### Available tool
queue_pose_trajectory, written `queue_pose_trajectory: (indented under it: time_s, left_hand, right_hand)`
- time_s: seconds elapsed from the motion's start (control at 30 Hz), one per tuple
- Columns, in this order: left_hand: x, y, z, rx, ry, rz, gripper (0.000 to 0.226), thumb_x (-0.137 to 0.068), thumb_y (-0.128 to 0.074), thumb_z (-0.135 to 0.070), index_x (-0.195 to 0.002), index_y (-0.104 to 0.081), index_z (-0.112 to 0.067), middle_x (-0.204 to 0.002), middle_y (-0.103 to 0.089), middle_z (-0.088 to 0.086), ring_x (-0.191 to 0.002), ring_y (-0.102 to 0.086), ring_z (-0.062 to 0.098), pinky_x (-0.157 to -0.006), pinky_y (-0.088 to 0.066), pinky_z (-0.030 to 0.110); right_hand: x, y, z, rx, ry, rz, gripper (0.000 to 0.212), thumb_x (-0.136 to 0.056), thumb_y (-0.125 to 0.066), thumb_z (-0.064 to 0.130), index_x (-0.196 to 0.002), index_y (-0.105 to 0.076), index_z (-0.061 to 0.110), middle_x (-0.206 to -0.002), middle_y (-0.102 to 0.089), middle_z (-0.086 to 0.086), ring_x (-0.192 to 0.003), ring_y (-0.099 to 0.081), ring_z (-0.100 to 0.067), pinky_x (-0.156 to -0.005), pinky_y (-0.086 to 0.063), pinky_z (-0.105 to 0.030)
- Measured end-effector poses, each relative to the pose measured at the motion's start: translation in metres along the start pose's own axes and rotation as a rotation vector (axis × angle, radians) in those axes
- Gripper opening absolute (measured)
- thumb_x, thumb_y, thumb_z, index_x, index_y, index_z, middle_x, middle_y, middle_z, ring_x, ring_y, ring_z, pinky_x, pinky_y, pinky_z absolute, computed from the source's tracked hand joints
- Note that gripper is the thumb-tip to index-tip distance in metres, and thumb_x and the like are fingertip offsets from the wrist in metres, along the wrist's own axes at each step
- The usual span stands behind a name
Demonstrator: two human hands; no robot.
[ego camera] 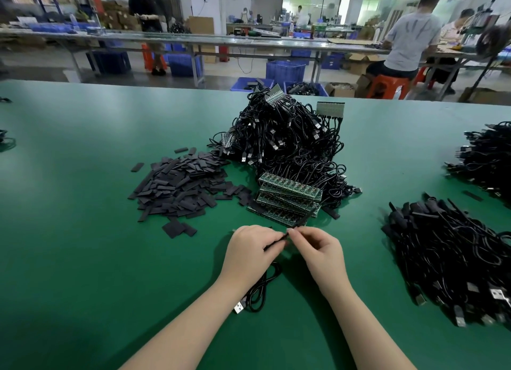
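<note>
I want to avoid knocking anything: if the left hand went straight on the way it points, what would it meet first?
Probably the stack of green circuit board strips just beyond the left hand; the right hand pinches the black cable close beside that line.

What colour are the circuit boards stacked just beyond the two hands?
The circuit boards are green, seen best in the head view.

You're on an electronics factory floor. Your green worktop (83, 176) carries bulk heaps of cables (284, 137), sleeves (179, 187) and stacked circuit boards (290, 195). Beyond it run long benches (166, 39) with workers (412, 38) at them, one on a red stool (387, 86), and blue crates (286, 71) and cartons (341, 89) sit on the floor.
</note>
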State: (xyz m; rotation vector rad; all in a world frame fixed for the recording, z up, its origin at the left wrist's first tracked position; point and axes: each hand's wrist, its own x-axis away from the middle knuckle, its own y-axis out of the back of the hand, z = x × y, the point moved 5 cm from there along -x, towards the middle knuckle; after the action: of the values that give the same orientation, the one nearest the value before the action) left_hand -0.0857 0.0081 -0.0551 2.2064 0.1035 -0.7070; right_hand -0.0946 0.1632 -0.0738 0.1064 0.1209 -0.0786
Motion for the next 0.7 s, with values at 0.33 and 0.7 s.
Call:
queue_pose_trajectory:
  time_s: [0.33, 0.7]
  left_hand:
    - [0.006, 0.016, 0.005, 0.039, 0.111, -0.240, 0.025, -0.094, -0.064, -0.025, -0.118, -0.068, -0.024, -0.116, -0.060, -0.020, -0.115, -0.047, -0.008, -0.104, -0.027, 0.012]
    - [0.005, 0.011, 0.012, 0.155, 0.189, -0.162, 0.018, -0.096, -0.057, -0.023, -0.107, -0.071, -0.027, -0.102, -0.062, -0.029, -0.103, -0.054, -0.011, -0.087, -0.041, 0.009]
  right_hand:
    - [0.003, 0.065, 0.038, -0.502, -0.019, -0.498, 0.014, -0.099, -0.058, 0.014, -0.086, -0.062, 0.019, -0.075, -0.075, 0.002, -0.074, -0.070, -0.010, -0.077, -0.054, -0.022]
    - [-0.038, 0.212, 0.122, 1.237, -0.018, -0.636, 0.024, -0.099, -0.053, 0.026, -0.111, -0.072, 0.017, -0.098, -0.070, -0.020, -0.090, -0.063, -0.041, -0.068, -0.044, -0.039]
